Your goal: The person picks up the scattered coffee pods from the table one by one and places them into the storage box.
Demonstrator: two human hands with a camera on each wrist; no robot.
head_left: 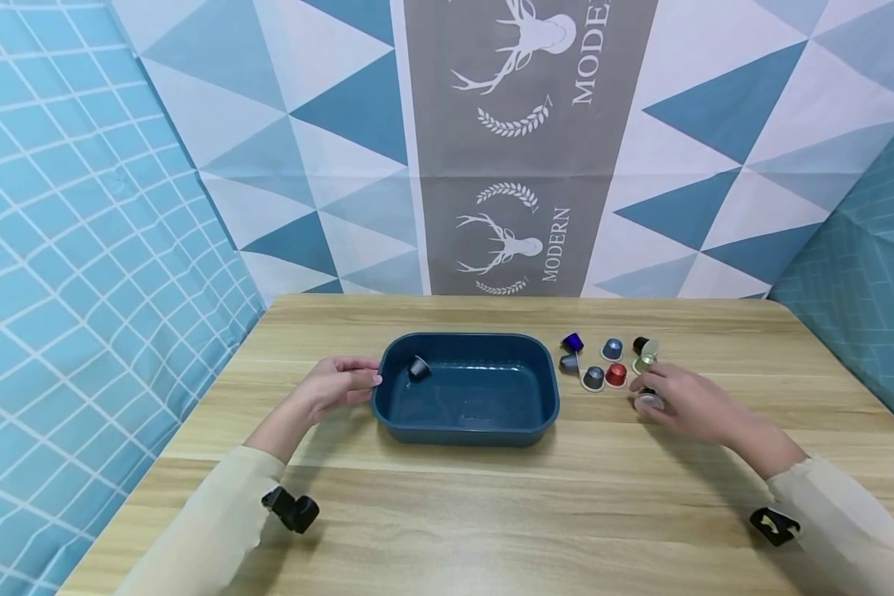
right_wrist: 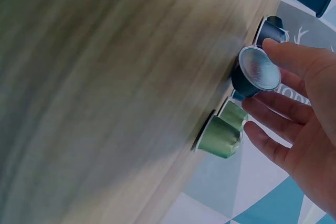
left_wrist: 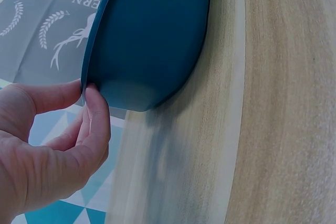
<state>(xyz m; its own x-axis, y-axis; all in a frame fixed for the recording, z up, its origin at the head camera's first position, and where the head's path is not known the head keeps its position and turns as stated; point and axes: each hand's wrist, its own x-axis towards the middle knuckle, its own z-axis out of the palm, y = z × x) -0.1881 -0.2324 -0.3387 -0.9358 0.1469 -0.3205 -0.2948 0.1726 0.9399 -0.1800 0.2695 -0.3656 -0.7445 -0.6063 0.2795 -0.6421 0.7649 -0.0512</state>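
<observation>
Right of the frame's centre, my right hand (head_left: 681, 401) pinches a dark coffee capsule (right_wrist: 255, 72), probably light and slick, with dentable foil; I'd grip its sides. My left hand (head_left: 335, 385) pinches the blue tray (head_left: 465, 437).

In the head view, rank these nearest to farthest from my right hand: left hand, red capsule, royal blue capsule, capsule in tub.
1. Red capsule, just left of right hand.
2. Royal blue capsule, farther left and back.
3. Capsule in tub, left end.
4. Left hand, at tub's left rim.
</observation>
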